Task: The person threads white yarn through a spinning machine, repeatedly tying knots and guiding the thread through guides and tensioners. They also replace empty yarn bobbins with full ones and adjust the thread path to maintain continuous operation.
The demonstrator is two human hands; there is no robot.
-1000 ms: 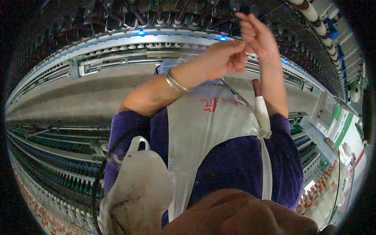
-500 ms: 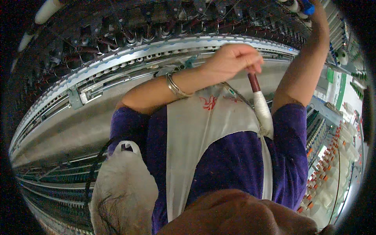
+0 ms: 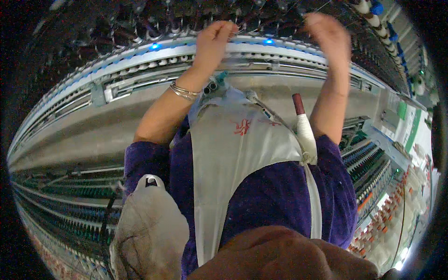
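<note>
My left hand (image 3: 215, 42) is raised in front of the spinning machine's row of spindles (image 3: 170, 28), thumb and fingertips pinched together. Whatever they hold is too small to make out. To its right, my right hand (image 3: 330, 35) reaches toward the same row, smeared by motion, so its fingers cannot be read. A dark red yarn bobbin (image 3: 306, 133), wound with white yarn on its lower part, stands tucked at the strap of my white apron (image 3: 242, 144). Neither hand touches that bobbin.
A pale curved rail (image 3: 126, 58) with two lit blue lamps runs below the spindles, above a broad metal surface (image 3: 140, 109). White bobbins with blue parts (image 3: 373, 18) line the upper right. A white bag-like cloth (image 3: 151, 219) hangs at lower left. Wrapped packages (image 3: 401, 219) stand at right.
My left hand has left the top of the dark red bobbin and moved up and left to the spindles. My right hand has come leftward and down from the upper right. Blue lamps now show.
</note>
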